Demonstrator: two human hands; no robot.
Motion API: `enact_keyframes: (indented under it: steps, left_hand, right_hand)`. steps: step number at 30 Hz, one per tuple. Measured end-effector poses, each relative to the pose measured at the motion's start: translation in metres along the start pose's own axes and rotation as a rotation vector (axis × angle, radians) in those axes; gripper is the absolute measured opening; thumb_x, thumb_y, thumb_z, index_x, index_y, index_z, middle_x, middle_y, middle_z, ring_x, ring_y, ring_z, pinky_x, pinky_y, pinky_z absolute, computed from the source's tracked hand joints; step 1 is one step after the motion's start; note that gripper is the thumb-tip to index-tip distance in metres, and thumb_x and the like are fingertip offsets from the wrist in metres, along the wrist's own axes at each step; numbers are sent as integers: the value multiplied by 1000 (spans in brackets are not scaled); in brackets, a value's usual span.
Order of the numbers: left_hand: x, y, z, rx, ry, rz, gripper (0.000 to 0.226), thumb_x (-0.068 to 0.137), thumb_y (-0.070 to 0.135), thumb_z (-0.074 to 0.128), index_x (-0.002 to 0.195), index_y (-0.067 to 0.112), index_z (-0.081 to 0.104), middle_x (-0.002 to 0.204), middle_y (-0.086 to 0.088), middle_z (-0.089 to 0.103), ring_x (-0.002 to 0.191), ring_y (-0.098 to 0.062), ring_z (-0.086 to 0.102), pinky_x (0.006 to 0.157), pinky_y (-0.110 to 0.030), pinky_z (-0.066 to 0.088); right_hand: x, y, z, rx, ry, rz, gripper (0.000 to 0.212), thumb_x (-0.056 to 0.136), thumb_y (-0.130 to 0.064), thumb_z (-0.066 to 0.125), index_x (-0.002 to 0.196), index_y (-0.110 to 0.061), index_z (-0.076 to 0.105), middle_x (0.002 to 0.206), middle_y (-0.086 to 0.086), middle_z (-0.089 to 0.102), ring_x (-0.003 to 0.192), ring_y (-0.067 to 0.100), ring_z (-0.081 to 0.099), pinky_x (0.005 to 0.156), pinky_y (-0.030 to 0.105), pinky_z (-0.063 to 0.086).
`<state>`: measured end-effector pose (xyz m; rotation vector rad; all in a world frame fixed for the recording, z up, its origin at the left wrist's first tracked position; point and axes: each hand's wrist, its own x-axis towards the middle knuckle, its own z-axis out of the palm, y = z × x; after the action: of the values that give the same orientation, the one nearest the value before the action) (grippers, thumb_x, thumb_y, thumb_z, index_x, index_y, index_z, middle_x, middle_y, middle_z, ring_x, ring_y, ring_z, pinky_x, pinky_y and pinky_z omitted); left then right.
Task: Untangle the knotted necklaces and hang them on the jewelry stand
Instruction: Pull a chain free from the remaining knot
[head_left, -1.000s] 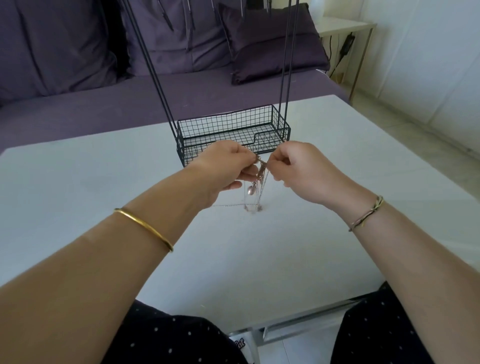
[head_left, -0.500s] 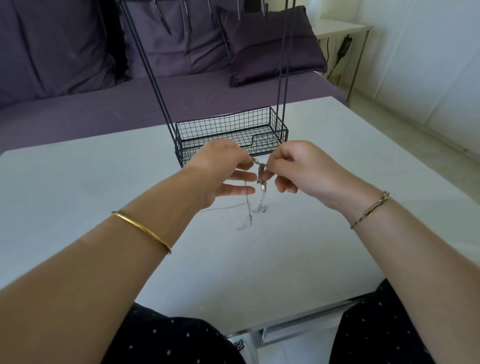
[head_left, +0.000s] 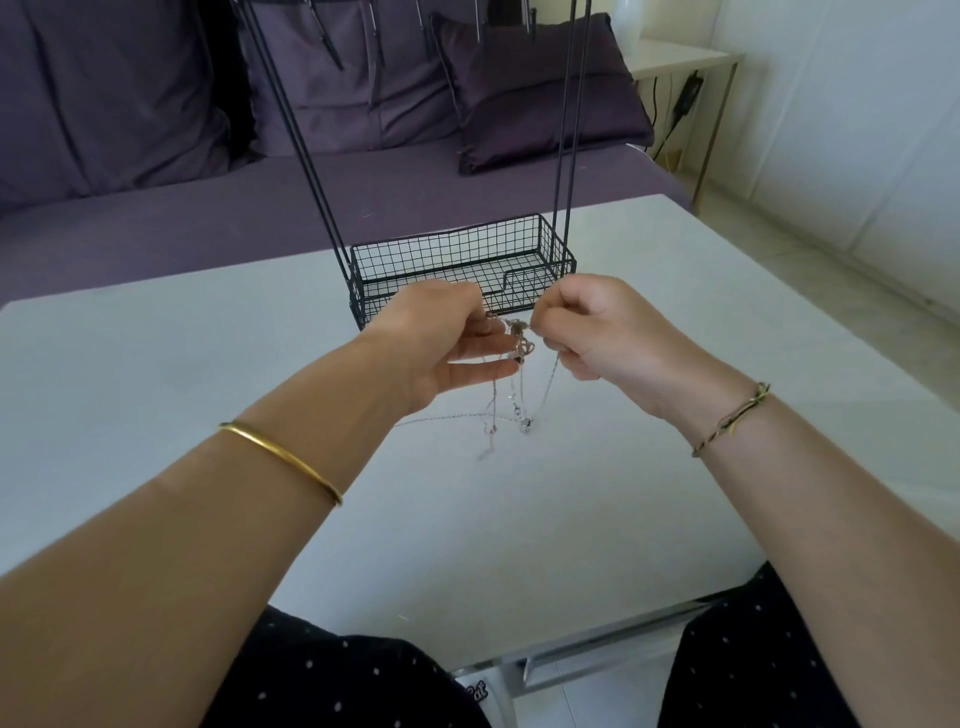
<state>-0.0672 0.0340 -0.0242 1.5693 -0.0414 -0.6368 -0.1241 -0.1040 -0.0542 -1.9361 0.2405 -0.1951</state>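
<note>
A tangle of thin silver necklaces (head_left: 521, 344) hangs between my hands above the white table (head_left: 156, 374). My left hand (head_left: 441, 343) pinches the knot from the left, its lower fingers stretched out. My right hand (head_left: 597, 332) pinches it from the right with curled fingers. Loose chain ends (head_left: 511, 415) dangle down and touch the tabletop. Just behind my hands stands the black wire jewelry stand (head_left: 462, 260), a mesh basket base with tall thin rods rising out of frame.
A purple sofa with cushions (head_left: 540, 88) runs behind the table. A small white side table (head_left: 680, 62) with a cable stands at the back right. My knees in dark dotted fabric are below the table's near edge.
My hands have drawn slightly apart at the knot. The hanging chains have spread wider and one strand now trails left across the table.
</note>
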Motion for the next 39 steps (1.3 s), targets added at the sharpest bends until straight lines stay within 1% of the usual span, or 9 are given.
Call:
enact_keyframes:
  steps: [6, 13, 18, 24, 27, 30, 35, 37, 39]
  left_hand:
    - [1, -1, 0, 32, 15, 47, 20, 92, -3, 42, 76, 3, 53, 74, -10, 60, 53, -12, 56, 48, -22, 51]
    - [5, -5, -7, 297, 30, 56, 15, 92, 8, 59, 78, 12, 58, 77, -2, 54, 51, -8, 40, 41, -16, 41]
    - [5, -8, -14, 508, -37, 0, 5, 89, 12, 65, 84, 12, 66, 68, 1, 54, 51, -7, 47, 40, -16, 41]
    - [7, -9, -18, 482, -26, -84, 6, 91, 7, 61, 86, 8, 62, 71, -5, 57, 49, -10, 54, 42, -19, 47]
    - [8, -10, -17, 465, -3, -100, 7, 93, 4, 57, 86, 7, 58, 73, -7, 56, 47, -11, 52, 40, -19, 47]
    - [7, -10, -16, 480, -6, -106, 5, 94, 6, 56, 91, 5, 60, 73, -6, 58, 49, -11, 47, 39, -18, 43]
    - [7, -7, -11, 561, -69, 2, 21, 85, 27, 71, 106, 23, 67, 85, 3, 54, 65, -11, 42, 52, -23, 39]
    - [4, -5, -7, 608, -76, 75, 22, 78, 30, 77, 100, 30, 71, 80, 8, 49, 68, -12, 41, 56, -24, 38]
    - [2, -4, -4, 605, -45, 155, 16, 78, 27, 78, 92, 25, 72, 69, 11, 44, 62, -12, 37, 55, -23, 33]
  right_hand:
    - [0, 1, 0, 13, 6, -6, 16, 85, -8, 64, 72, -17, 61, 50, -9, 41, 43, 8, 33, 46, 23, 26]
    - [1, 3, -5, 12, 111, -48, 8, 83, -11, 68, 78, -16, 67, 41, -16, 40, 37, 1, 33, 40, 11, 25]
    - [1, 7, -11, -40, 156, -90, 2, 81, -8, 70, 83, -9, 70, 45, -11, 33, 37, 3, 26, 38, 14, 20]
    - [5, 12, -14, -167, 140, -109, 5, 80, -10, 71, 81, -14, 73, 33, -15, 34, 34, 4, 32, 37, 12, 20]
    - [5, 15, -12, -198, 107, -90, 8, 82, -11, 71, 77, -17, 73, 44, -20, 48, 42, -2, 43, 43, 9, 29]
    - [4, 15, -10, -178, 101, -85, 15, 83, -12, 70, 72, -22, 70, 66, -13, 62, 57, -4, 52, 53, 8, 38]
    - [3, 9, -6, -89, 108, -84, 8, 82, -15, 70, 75, -18, 72, 62, -5, 59, 58, 8, 49, 53, 18, 37]
    - [2, 7, -5, -61, 110, -88, 7, 83, -15, 70, 77, -18, 72, 66, -2, 59, 60, 8, 49, 54, 19, 37]
    - [1, 4, -3, -29, 114, -100, 7, 83, -14, 69, 77, -18, 71, 72, 0, 62, 64, 8, 50, 60, 20, 40]
